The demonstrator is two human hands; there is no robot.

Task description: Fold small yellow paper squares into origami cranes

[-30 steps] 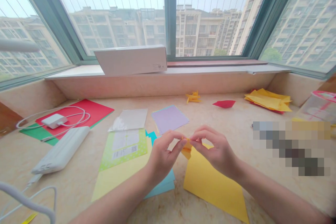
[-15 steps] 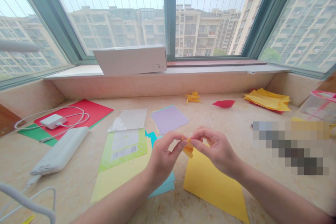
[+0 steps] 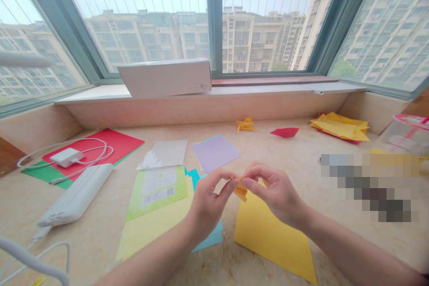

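Observation:
A small folded piece of orange paper is pinched between both hands above the tabletop. My left hand grips its left end with thumb and forefinger. My right hand pinches its right end with fingers curled. Under the hands lies a yellow-orange paper sheet. Left of it lie a pale yellow sheet and a light blue sheet.
A lilac sheet, a green packet, a white power bank, a charger with cable on red paper, a white box on the sill, a folded orange figure, a red piece and a yellow paper stack surround the hands.
Both hands keep pinching the small orange paper and have shifted only slightly. The view has drifted a little to the right.

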